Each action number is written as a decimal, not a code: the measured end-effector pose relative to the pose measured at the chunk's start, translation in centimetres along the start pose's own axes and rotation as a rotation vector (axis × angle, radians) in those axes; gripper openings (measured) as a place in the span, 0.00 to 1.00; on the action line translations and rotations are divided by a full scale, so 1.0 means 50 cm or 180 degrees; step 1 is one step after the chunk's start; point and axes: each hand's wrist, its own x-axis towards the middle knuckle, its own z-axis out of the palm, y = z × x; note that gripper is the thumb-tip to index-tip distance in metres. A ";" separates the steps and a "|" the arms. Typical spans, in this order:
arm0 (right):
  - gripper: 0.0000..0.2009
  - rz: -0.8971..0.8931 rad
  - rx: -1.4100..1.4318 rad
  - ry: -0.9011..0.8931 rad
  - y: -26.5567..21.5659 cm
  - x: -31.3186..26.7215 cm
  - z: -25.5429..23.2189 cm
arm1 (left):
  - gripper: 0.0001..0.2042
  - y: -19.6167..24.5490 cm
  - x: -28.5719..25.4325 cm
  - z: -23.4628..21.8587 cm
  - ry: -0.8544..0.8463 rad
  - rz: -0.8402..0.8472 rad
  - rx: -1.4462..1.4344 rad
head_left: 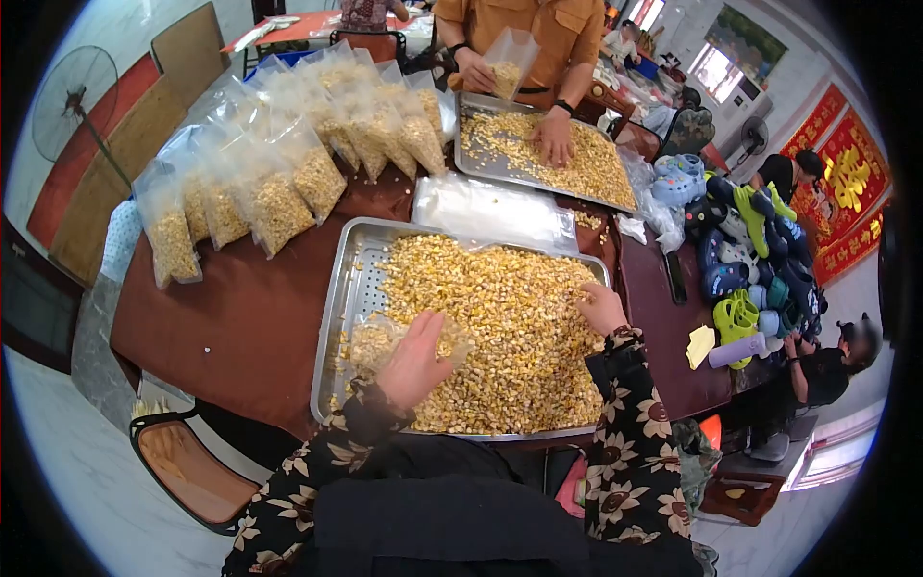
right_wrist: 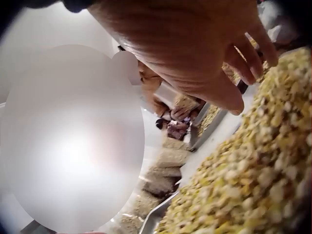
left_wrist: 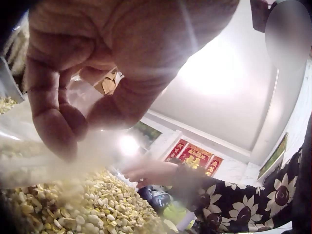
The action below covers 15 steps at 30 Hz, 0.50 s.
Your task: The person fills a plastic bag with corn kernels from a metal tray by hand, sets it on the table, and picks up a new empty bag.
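A wide metal tray [head_left: 330,279] in front of me is heaped with dried corn kernels [head_left: 500,337]. At its left side my left hand [head_left: 415,361] pinches a clear plastic bag [head_left: 370,343] that has some kernels in it. The left wrist view shows the thumb and fingers [left_wrist: 57,126] curled on the blurred bag film. My right hand [head_left: 603,308] hovers at the tray's right side, its fingers [right_wrist: 236,66] loosely spread and pointing down close over the corn [right_wrist: 253,180]. Nothing is in its grasp.
Filled bags [head_left: 279,197] stand crowded at the left. Behind my tray lies a stack of flat bags [head_left: 495,213]. Across the table, a person [head_left: 553,58] holds a bag over a second tray [head_left: 471,159]. Clogs [head_left: 735,317], a phone [head_left: 674,279] and a purple cylinder [head_left: 736,351] are at right.
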 end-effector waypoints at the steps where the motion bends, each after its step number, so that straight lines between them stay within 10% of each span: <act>1: 0.20 0.0014 0.0002 0.0006 0.007 -0.002 0.003 | 0.28 0.001 0.002 0.000 -0.0012 0.0005 0.0031; 8: 0.15 -0.0674 -0.0392 0.0172 -0.020 -0.037 0.041 | 0.29 -0.016 0.002 0.007 -0.0024 0.0013 -0.0018; 15: 0.11 -0.0212 0.0805 -0.0412 -0.100 -0.051 0.032 | 0.29 0.003 0.000 -0.005 -0.0065 -0.0204 -0.0265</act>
